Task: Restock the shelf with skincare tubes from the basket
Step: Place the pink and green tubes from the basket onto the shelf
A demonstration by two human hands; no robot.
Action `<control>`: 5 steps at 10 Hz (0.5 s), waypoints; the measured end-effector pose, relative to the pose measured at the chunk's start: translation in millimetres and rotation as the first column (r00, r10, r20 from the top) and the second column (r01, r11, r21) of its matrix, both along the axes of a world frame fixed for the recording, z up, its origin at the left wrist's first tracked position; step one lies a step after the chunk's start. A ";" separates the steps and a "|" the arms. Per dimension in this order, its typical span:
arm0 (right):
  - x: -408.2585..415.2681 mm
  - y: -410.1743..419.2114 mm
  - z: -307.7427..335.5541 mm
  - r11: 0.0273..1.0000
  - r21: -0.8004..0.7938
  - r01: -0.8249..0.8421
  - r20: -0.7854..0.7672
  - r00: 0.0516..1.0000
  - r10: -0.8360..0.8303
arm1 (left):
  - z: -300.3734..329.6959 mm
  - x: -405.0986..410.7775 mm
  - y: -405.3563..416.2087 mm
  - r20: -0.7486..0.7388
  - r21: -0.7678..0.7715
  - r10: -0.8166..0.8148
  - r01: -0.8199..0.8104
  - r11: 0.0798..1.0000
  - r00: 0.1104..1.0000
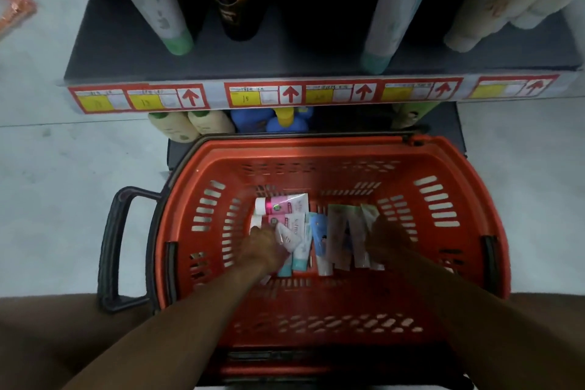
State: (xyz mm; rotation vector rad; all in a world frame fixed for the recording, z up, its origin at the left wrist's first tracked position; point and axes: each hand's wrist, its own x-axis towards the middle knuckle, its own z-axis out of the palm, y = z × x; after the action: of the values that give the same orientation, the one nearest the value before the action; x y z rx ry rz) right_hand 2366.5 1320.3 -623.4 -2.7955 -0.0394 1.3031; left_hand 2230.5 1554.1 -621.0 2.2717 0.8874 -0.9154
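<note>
Reaching with 2 hands into red basket (202, 209) below shelf (285, 54).

Left hand (264, 250) gripping white tube (286, 239); right hand (387, 244) blurred, finger state unclear, beside pale tubes (340, 231). 2 pink tubes (285, 203) lying on basket floor.

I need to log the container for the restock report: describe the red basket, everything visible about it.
The red basket looks like moulded plastic, with slotted walls and floor. It sits upright below the shelf edge. A dark handle lies folded out to its left. Skincare tubes lie on its floor, where the left hand and right hand reach among them.
</note>
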 end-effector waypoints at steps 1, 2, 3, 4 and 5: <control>2.2 5.5 -13.5 1.000 -0.020 -0.004 -0.003 1.000 0.004 | -12.8 -6.7 -8.4 -0.019 0.030 0.031 -0.030 0.999 0.999; -0.9 5.2 -19.6 0.999 -0.038 0.024 0.012 1.000 -0.023 | -23.4 -12.0 -14.7 -0.033 0.061 -0.001 0.003 0.998 0.999; -9.2 -3.9 -46.5 0.993 -0.116 0.006 -0.027 1.000 -0.009 | -28.9 -14.1 -16.1 -0.063 0.093 -0.056 0.061 0.994 0.996; -13.4 -3.2 -49.7 0.996 -0.092 0.009 -0.034 0.999 -0.012 | -29.6 -15.2 -14.5 -0.085 0.110 -0.116 0.125 0.986 0.990; -14.7 -0.3 -42.5 0.993 -0.097 0.067 -0.029 0.997 -0.070 | -30.0 -15.9 -10.4 -0.098 0.105 -0.114 0.124 0.987 0.989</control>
State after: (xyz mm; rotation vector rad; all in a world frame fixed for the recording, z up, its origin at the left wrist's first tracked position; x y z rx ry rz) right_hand 2351.8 1320.0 -665.9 -2.8254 0.1222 1.3695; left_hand 2214.7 1543.7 -651.0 2.4162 0.8686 -1.0542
